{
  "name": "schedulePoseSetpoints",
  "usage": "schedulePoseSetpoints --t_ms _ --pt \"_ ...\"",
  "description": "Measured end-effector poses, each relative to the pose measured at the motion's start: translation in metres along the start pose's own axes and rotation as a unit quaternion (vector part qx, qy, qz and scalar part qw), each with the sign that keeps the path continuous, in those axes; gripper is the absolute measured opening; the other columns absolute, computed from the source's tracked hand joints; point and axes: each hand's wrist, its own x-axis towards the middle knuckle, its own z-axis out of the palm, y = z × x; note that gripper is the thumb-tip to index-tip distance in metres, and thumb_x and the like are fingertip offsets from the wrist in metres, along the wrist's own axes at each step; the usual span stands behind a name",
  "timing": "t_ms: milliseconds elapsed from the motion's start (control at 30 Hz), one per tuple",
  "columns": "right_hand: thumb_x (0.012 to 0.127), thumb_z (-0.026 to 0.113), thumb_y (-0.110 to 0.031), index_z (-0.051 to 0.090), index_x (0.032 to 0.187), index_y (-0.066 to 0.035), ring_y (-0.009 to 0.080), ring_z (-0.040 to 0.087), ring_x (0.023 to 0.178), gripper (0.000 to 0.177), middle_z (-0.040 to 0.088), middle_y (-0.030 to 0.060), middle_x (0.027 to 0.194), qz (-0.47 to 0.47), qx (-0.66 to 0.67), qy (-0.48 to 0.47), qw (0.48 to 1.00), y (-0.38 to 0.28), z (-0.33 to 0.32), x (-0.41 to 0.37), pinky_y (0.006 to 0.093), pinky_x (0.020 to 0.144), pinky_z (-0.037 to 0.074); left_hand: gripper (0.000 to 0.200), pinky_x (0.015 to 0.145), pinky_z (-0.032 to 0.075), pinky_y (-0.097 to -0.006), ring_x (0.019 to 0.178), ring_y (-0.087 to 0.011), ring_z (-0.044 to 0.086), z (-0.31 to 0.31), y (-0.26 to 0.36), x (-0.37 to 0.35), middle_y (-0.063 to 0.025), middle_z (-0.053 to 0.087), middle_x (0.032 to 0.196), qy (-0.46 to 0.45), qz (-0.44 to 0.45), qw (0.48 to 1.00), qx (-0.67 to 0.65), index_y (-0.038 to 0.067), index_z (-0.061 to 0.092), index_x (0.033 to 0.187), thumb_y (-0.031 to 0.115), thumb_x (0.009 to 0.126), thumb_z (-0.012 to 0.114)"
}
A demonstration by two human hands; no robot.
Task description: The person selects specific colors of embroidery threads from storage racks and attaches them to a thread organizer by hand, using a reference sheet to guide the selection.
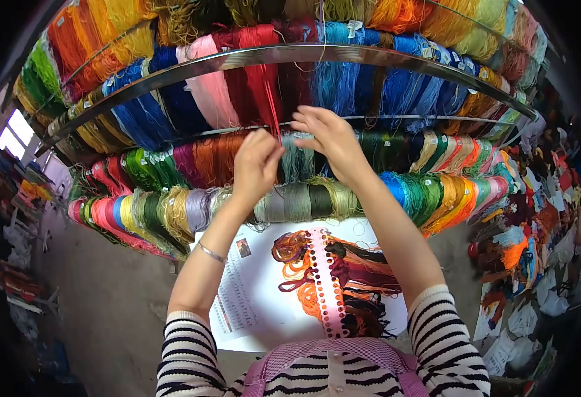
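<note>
Curled fingers of my left hand [257,164] close at the lower end of some red embroidery threads [274,109], which stretch down from a rack. My right hand [330,139] is just to the right, its fingers extended and thumb apart, with nothing visible in it. Behind the threads hangs a red skein [258,86], between dark red ones and a pink skein [212,92]. Below my arms, a pink punched card [327,284] holds orange, maroon and dark thread bundles. It lies on a white printed sheet [244,298].
Curved metal rails [264,58] cross in front of tiered skeins. A lower row of skeins [280,204] lies between the rack and the sheet. Heaps of thread and plastic bags [522,321] are on the right. Grey floor [111,291] shows at left, beside cluttered shelving [22,264].
</note>
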Motion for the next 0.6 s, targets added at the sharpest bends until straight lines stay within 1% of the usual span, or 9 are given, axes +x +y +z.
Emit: schedulePoseSetpoints --t_ms 33,100,133,200,233,300,433,500,600 --pt "0.096 0.052 -0.018 0.052 0.116 0.006 0.0226 0.061 0.105 0.032 0.061 0.0161 0.109 -0.003 0.001 0.001 1.000 -0.002 0.005 0.020 0.0334 0.084 0.054 0.010 0.066 0.040 -0.0386 0.073 -0.0328 0.049 0.000 0.007 -0.004 -0.0138 0.047 0.072 -0.012 -0.002 1.000 0.013 -0.001 0.054 0.073 0.002 0.075 0.063" --pt "0.094 0.056 -0.018 0.054 0.112 0.008 0.0239 0.064 0.096 0.032 0.062 0.0182 0.105 0.122 0.126 -0.090 0.980 -0.002 0.012 0.047 0.0319 0.081 0.055 0.011 0.066 0.042 -0.0354 0.073 -0.0274 0.052 0.002 0.004 -0.008 -0.0130 0.051 0.075 -0.010 -0.005 1.000 0.007 -0.001 0.055 0.076 0.004 0.078 0.065" --pt "0.094 0.056 -0.018 0.054 0.112 0.008 0.0239 0.064 0.096 0.032 0.062 0.0182 0.105 0.118 0.126 -0.091 0.981 0.000 0.014 0.051 0.0319 0.081 0.055 0.011 0.066 0.042 -0.0354 0.073 -0.0274 0.052 0.002 -0.003 -0.005 -0.0130 0.051 0.075 -0.008 -0.002 1.000 0.008 -0.001 0.055 0.076 0.004 0.078 0.065" --pt "0.092 0.058 -0.017 0.057 0.107 0.007 0.0237 0.066 0.088 0.029 0.064 0.0181 0.099 0.089 0.026 -0.083 0.992 0.001 0.018 0.059 0.0299 0.078 0.056 0.013 0.066 0.042 -0.0310 0.072 -0.0185 0.055 -0.005 -0.020 0.010 -0.0085 0.058 0.077 0.013 -0.117 0.987 -0.114 -0.001 0.060 0.083 0.010 0.081 0.066" --pt "0.092 0.058 -0.017 0.057 0.107 0.007 0.0237 0.066 0.088 0.029 0.064 0.0181 0.099 0.089 0.026 -0.083 0.992 0.000 0.017 0.060 0.0299 0.078 0.056 0.016 0.066 0.043 -0.0282 0.070 -0.0103 0.053 -0.008 -0.030 0.021 -0.0014 0.063 0.081 0.061 -0.199 0.952 -0.223 0.000 0.065 0.088 0.016 0.085 0.066" --pt "0.092 0.058 -0.015 0.058 0.105 0.008 0.0222 0.067 0.084 0.027 0.065 0.0170 0.095 0.071 0.038 -0.082 0.993 -0.003 0.016 0.059 0.0284 0.077 0.057 0.021 0.067 0.044 -0.0267 0.073 -0.0082 0.054 -0.019 -0.035 0.054 0.0022 0.064 0.084 0.092 -0.343 0.856 -0.376 0.001 0.068 0.092 0.020 0.087 0.063" --pt "0.092 0.056 -0.012 0.059 0.104 0.009 0.0197 0.067 0.085 0.024 0.065 0.0166 0.096 0.050 0.045 -0.098 0.993 -0.002 0.018 0.060 0.0291 0.080 0.057 0.024 0.071 0.047 -0.0239 0.078 -0.0072 0.058 -0.025 -0.024 0.084 -0.0006 0.066 0.090 0.008 -0.401 0.839 -0.368 0.001 0.069 0.095 0.022 0.090 0.061" --pt "0.092 0.056 -0.011 0.060 0.100 0.008 0.0184 0.067 0.082 0.021 0.066 0.0148 0.093 0.048 0.051 -0.090 0.993 -0.002 0.020 0.059 0.0288 0.078 0.057 0.026 0.076 0.048 -0.0221 0.083 -0.0091 0.062 -0.023 -0.021 0.086 -0.0051 0.068 0.093 -0.056 -0.342 0.855 -0.385 0.000 0.068 0.101 0.022 0.090 0.060" --pt "0.090 0.058 -0.010 0.061 0.096 0.007 0.0170 0.066 0.080 0.018 0.066 0.0131 0.090 0.042 0.056 -0.078 0.994 -0.002 0.018 0.058 0.0281 0.076 0.058 0.025 0.077 0.050 -0.0224 0.084 -0.0108 0.064 -0.024 -0.025 0.085 -0.0065 0.068 0.093 -0.037 -0.339 0.825 -0.451 -0.001 0.067 0.102 0.019 0.090 0.060"
